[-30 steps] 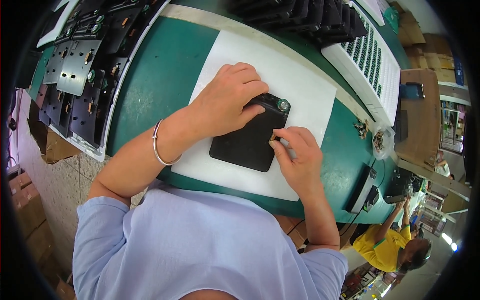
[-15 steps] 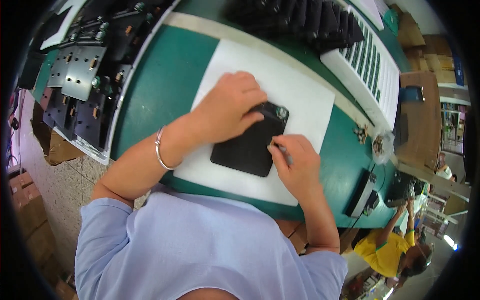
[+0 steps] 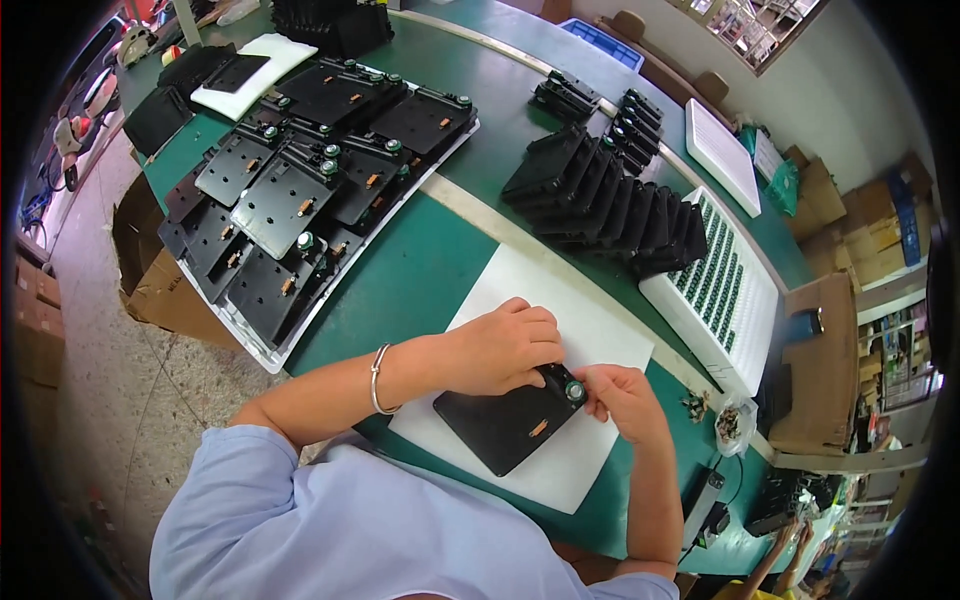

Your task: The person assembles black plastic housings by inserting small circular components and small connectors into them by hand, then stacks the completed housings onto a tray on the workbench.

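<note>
A flat black panel (image 3: 490, 425) lies on a white foam sheet (image 3: 465, 478) in front of me. My left hand (image 3: 505, 348) is closed on the panel's far edge, fingers curled over it. At the panel's far right corner is a round green-and-silver part (image 3: 575, 391). My right hand (image 3: 625, 400) is beside that part, thumb and fingers pinched together; what they hold, if anything, is hidden. A small copper-coloured piece (image 3: 539, 428) sits on the panel near its right edge.
Similar panels (image 3: 285, 190) fill a white tray at the left. Black parts (image 3: 600, 205) stand in a row at the back, beside a white foam tray (image 3: 735, 350) with green pieces. A plastic bag (image 3: 735, 425) of small parts and a black device (image 3: 703, 495) are at the right.
The view has shifted, showing more of the far table. My right hand has gone from the panel's right side to its round corner part. The copper-coloured piece now shows on the panel.
</note>
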Tool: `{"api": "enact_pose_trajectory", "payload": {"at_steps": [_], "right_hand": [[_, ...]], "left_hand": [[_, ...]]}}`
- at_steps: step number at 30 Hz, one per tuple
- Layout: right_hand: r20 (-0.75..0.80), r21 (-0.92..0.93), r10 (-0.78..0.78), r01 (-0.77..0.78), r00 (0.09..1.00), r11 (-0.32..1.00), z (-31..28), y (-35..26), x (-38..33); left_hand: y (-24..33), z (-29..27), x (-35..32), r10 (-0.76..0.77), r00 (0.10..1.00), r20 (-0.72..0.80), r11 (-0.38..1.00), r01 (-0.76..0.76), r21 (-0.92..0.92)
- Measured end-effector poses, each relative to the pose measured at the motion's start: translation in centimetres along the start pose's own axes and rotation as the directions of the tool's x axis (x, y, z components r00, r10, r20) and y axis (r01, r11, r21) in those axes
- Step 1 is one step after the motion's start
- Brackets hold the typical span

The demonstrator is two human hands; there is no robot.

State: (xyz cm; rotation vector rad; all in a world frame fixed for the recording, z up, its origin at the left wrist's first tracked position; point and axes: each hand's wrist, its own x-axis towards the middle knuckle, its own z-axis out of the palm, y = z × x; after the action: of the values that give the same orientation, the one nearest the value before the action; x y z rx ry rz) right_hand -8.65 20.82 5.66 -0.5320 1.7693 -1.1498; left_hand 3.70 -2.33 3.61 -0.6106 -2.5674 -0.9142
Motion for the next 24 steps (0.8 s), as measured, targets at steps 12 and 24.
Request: {"api": "enact_pose_trajectory", "payload": {"at_steps": [12,24], "right_hand": [[0.286,0.442,0.045,-0.173,0.957,0.880,2.9,-1.7,1.8],[0.358,0.331,-0.111,-0.015,0.927,0.944,7.7,-6.7,7.5]], "left_hand": [[0.7,-5.0,-2.2,-0.006,0.996,0.092,0.991,0.018,-0.133],[3.8,-11.1,-10.9,-0.550,0.739,-0.389,0.824,0.556,-0.108]]}}
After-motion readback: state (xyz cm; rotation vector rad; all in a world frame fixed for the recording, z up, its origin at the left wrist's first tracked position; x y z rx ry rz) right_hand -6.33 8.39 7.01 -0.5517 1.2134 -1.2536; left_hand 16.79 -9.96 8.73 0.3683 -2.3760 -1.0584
